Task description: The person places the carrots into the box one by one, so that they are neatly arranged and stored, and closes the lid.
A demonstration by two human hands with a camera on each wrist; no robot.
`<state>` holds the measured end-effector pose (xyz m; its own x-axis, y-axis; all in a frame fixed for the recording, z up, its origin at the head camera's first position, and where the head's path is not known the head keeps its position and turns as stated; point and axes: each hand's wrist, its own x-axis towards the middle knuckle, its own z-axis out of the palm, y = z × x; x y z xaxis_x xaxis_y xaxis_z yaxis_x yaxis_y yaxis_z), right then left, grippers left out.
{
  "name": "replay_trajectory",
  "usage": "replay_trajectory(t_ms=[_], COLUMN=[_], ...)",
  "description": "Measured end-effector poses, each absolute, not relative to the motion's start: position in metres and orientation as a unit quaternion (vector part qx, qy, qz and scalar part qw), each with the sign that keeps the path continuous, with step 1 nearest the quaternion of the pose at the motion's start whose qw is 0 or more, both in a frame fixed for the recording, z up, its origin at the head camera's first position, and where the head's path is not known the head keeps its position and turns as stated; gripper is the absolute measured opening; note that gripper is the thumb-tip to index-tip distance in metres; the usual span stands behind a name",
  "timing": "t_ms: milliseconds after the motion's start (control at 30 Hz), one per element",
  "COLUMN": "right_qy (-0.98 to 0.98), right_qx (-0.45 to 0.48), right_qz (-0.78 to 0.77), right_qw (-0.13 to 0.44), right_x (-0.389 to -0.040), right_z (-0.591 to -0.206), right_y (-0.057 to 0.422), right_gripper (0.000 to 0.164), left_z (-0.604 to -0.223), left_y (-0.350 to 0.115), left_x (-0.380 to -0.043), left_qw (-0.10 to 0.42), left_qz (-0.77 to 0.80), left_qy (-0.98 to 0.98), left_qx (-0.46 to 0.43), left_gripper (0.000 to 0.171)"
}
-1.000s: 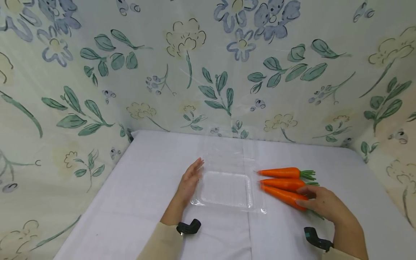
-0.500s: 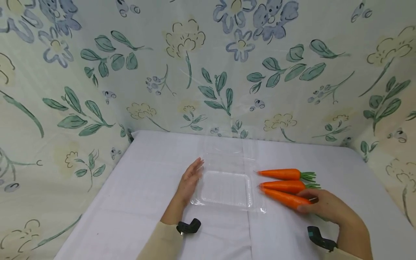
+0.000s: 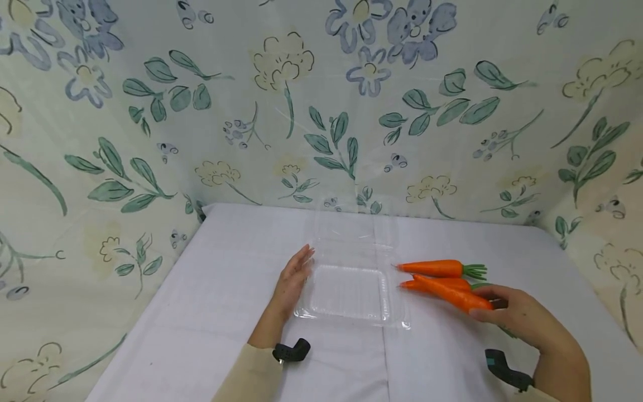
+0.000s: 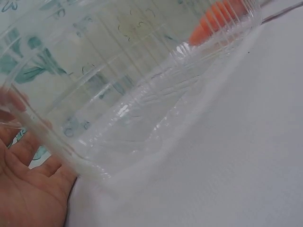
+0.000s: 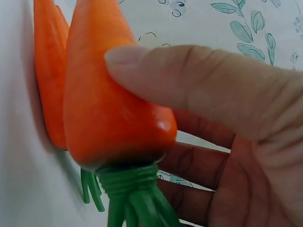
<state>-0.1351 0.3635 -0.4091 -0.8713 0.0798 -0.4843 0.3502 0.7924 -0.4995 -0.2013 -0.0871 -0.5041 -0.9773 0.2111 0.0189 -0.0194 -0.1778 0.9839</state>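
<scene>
My right hand (image 3: 522,318) pinches an orange carrot (image 3: 459,298) near its thick end, thumb on one side and fingers behind. The carrot's tip overlaps a second carrot (image 3: 459,283) in the head view. Its green stalks (image 5: 135,201) hang below the grip in the right wrist view. A third carrot (image 3: 431,268) lies farther back on the cloth. Left of them sits a clear plastic clamshell container (image 3: 346,293), with its see-through lid (image 3: 346,226) raised behind. Against the container's left wall my left hand (image 3: 292,282) rests with fairly straight fingers.
A white cloth (image 3: 216,312) covers the table, with a crease running forward from the container. Floral fabric (image 3: 281,111) hangs behind and at both sides. Each wrist wears a black camera mount, such as the left mount (image 3: 292,350).
The right hand has lifted the nearest carrot and shifted slightly right, and the carrot's tip has swung up over the middle carrot. The left hand and container have stayed put.
</scene>
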Motion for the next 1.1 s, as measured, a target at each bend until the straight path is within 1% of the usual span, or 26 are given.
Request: replay_trajectory(t_ms=[267,500,900,1100], right_qy=[0.928,0.932,0.948,0.949], right_qx=[0.093,0.091,0.068,0.055], right_qz=[-0.294,-0.293,-0.278,-0.280], right_qw=[0.208,0.193,0.139,0.134], right_x=[-0.133,-0.131,-0.127,-0.125], right_z=[-0.405,-0.400,-0.391,-0.389], right_y=[0.363,0.357,0.327,0.321], right_gripper=[0.096,0.095,0.084,0.083], left_z=[-0.503,-0.503,-0.504,-0.505], left_y=[-0.086,-0.086,-0.087,-0.086], left_x=[-0.201,-0.201,-0.201,-0.201], left_qw=[0.073,0.076,0.077,0.076], left_qz=[0.771,0.765,0.764,0.759], left_qy=[0.629,0.636,0.637,0.644], left_qx=[0.071,0.066,0.060,0.054], left_gripper=[0.060,0.061,0.059,0.059])
